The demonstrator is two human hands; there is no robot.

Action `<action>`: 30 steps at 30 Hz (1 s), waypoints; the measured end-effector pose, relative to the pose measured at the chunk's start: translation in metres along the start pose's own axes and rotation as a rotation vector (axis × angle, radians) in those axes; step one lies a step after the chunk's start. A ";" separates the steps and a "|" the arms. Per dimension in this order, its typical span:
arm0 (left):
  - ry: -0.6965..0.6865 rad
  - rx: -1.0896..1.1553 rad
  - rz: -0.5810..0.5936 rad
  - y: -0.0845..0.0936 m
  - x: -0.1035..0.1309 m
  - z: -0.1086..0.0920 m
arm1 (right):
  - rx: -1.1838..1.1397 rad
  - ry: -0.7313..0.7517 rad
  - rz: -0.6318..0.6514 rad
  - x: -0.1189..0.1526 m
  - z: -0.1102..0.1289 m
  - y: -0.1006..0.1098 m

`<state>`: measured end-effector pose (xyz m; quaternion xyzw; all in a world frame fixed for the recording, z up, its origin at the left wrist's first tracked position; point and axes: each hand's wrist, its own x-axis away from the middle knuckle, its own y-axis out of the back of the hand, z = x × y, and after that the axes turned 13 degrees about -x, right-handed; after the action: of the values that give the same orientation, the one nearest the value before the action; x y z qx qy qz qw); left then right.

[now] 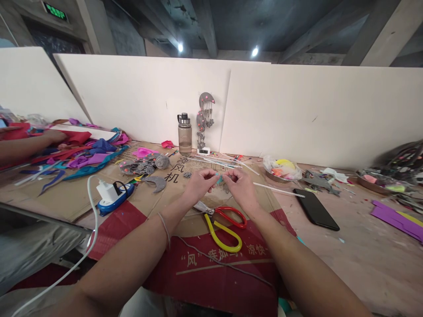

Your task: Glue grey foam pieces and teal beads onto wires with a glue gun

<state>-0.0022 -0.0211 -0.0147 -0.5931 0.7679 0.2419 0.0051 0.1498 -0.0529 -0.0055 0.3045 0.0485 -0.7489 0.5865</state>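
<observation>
My left hand (200, 184) and my right hand (239, 185) meet over the cardboard, each with thumb and forefinger pinched. Between the fingertips shows a small teal scrap (219, 178), mostly covered by the fingers; its material is too small to tell. Just below the hands lie scissors (228, 247) with one yellow and one red handle loop. A grey yarn strand (224, 263) runs across the red part of the cardboard. Left of my left hand rest a grey crescent (156, 183) and a ball of grey yarn (162, 161).
A water bottle (185, 138) and a hanging grey moon ornament (206, 100) stand at the back. Several white sticks (216, 163) lie before them. On the right is a phone (316, 211); on the left, a blue power strip (115, 200) and another person's hand (54, 136) on coloured cloth.
</observation>
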 end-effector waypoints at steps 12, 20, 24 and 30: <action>0.007 0.039 0.000 0.001 0.001 -0.003 | -0.058 -0.035 -0.004 0.004 0.004 -0.004; 0.049 0.108 0.036 0.001 0.000 -0.002 | -0.265 -0.192 0.014 0.005 0.014 -0.005; -0.023 -0.021 0.021 0.006 0.000 -0.004 | -0.280 -0.189 0.018 0.005 0.015 -0.005; 0.128 0.233 0.202 0.009 -0.003 0.001 | -0.283 -0.215 0.031 0.004 0.015 -0.004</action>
<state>-0.0097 -0.0166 -0.0113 -0.5223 0.8454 0.1121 0.0006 0.1398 -0.0615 0.0034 0.1378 0.0858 -0.7536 0.6370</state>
